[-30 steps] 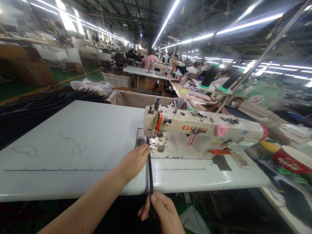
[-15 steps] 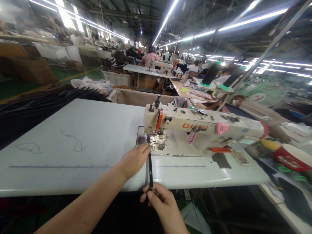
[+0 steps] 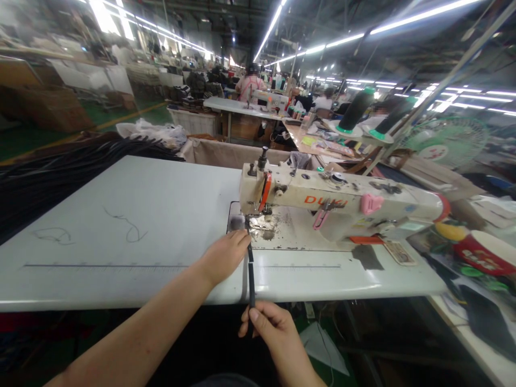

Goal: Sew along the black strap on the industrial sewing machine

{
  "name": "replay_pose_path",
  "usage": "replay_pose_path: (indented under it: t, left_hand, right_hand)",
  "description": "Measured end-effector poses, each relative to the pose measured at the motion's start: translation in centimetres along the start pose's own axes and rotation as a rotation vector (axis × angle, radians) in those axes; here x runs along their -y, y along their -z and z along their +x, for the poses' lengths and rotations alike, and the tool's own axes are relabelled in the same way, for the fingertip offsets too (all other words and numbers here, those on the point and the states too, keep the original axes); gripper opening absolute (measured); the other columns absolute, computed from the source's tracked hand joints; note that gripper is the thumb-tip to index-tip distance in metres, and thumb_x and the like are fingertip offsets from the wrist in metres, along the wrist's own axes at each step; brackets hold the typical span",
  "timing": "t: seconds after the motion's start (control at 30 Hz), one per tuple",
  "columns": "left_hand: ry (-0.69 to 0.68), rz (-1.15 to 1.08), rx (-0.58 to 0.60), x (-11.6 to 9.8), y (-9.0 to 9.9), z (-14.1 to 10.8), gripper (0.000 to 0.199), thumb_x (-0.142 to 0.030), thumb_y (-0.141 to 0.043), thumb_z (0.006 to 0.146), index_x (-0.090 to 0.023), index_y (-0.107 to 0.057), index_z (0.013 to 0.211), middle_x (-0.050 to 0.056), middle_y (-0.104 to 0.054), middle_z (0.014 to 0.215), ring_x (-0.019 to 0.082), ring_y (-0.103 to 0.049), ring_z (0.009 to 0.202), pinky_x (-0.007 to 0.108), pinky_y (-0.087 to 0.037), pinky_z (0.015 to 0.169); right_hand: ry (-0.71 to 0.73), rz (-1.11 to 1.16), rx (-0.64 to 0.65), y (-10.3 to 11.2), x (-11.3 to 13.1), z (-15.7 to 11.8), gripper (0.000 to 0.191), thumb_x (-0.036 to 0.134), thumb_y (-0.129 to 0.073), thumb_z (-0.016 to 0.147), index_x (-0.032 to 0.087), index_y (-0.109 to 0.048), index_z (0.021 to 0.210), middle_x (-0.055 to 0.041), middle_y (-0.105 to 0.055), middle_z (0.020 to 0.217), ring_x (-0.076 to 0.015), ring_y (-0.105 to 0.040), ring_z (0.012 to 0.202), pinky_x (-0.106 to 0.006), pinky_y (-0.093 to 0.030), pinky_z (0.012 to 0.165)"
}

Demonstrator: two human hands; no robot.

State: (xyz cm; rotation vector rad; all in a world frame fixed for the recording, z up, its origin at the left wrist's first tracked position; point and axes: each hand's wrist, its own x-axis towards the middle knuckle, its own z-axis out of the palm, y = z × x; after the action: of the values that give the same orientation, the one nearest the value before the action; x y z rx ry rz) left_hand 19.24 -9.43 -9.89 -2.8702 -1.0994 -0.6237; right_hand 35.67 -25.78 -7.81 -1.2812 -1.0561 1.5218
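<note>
A narrow black strap (image 3: 252,282) runs from under the presser foot of a white sewing machine (image 3: 306,201) toward me, past the table's front edge. A small pale mark crosses it partway along. My left hand (image 3: 229,255) is on the strap just in front of the needle plate, its fingers closed together at the strap's edge. My right hand (image 3: 268,325) pinches the strap between thumb and fingers, just off the table edge. The needle tip is too small to make out.
Loose threads (image 3: 131,228) lie on the white table (image 3: 173,193). Many black strips (image 3: 80,177) are piled at the left. Behind the machine are a fabric-lined bin (image 3: 209,153) and thread cones (image 3: 357,110). A red tub (image 3: 484,252) stands at the right. People sit farther back.
The strap has slid forward toward the machine, its pale mark now closer to my left hand. Both hands keep their hold. The whole view has shifted slightly.
</note>
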Motion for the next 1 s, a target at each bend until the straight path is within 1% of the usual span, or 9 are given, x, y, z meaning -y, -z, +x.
replay_pose_path:
  t: [0.23,0.4,0.53,0.73,0.83,1.0]
  left_hand:
    - [-0.005,0.015,0.013,-0.06,0.08,0.01,0.023,-0.014,-0.043,0.103,-0.015,-0.064,0.113,0.015,-0.066,0.126,0.028,-0.063,0.124,0.046,-0.055,0.107]
    - [-0.021,0.034,0.016,0.13,-0.19,-0.05,0.024,-0.013,-0.044,0.103,-0.015,-0.062,0.118,0.013,-0.066,0.127,0.027,-0.062,0.126,0.043,-0.054,0.108]
    - [-0.017,0.037,0.030,0.17,-0.30,-0.09,0.023,-0.014,-0.045,0.103,-0.015,-0.062,0.117,0.013,-0.066,0.127,0.028,-0.061,0.128,0.043,-0.054,0.107]
    - [-0.019,0.040,0.033,0.04,-0.40,-0.06,0.026,-0.013,-0.043,0.104,-0.014,-0.064,0.119,0.014,-0.067,0.126,0.027,-0.060,0.130,0.044,-0.053,0.110]
    - [-0.034,0.069,0.013,-0.07,-0.32,-0.13,0.025,-0.013,-0.045,0.103,-0.015,-0.066,0.116,0.013,-0.069,0.124,0.027,-0.063,0.126,0.043,-0.053,0.110]
    - [-0.067,0.095,-0.048,-0.26,0.02,-0.34,0.024,-0.011,-0.048,0.101,-0.015,-0.067,0.116,0.014,-0.069,0.124,0.025,-0.068,0.112,0.043,-0.056,0.105]
  right_hand:
    - [-0.014,-0.006,-0.019,0.20,-0.37,-0.03,0.043,0.061,-0.075,0.087,0.019,-0.080,0.079,-0.0040,-0.074,0.067,-0.0181,-0.059,0.066,-0.029,-0.044,0.067]
    - [-0.014,-0.007,-0.038,0.32,-0.51,0.03,0.047,0.065,-0.074,0.086,0.019,-0.080,0.078,-0.0042,-0.074,0.066,-0.0186,-0.059,0.066,-0.030,-0.043,0.067]
    - [-0.006,-0.013,-0.032,0.40,-0.59,0.16,0.048,0.066,-0.073,0.087,0.019,-0.080,0.077,-0.0043,-0.074,0.066,-0.0182,-0.059,0.065,-0.029,-0.043,0.067]
    - [0.005,-0.021,-0.010,0.57,-0.83,0.44,0.051,0.068,-0.073,0.086,0.019,-0.081,0.077,-0.0045,-0.074,0.065,-0.0176,-0.059,0.062,-0.029,-0.043,0.065]
    - [-0.002,-0.016,-0.001,0.60,-0.87,0.47,0.052,0.069,-0.074,0.085,0.019,-0.081,0.077,-0.0044,-0.074,0.064,-0.0171,-0.058,0.061,-0.028,-0.043,0.064]
    - [0.000,-0.014,0.021,0.59,-0.99,0.65,0.052,0.069,-0.073,0.086,0.018,-0.081,0.076,-0.0046,-0.074,0.064,-0.0165,-0.059,0.060,-0.028,-0.044,0.063]
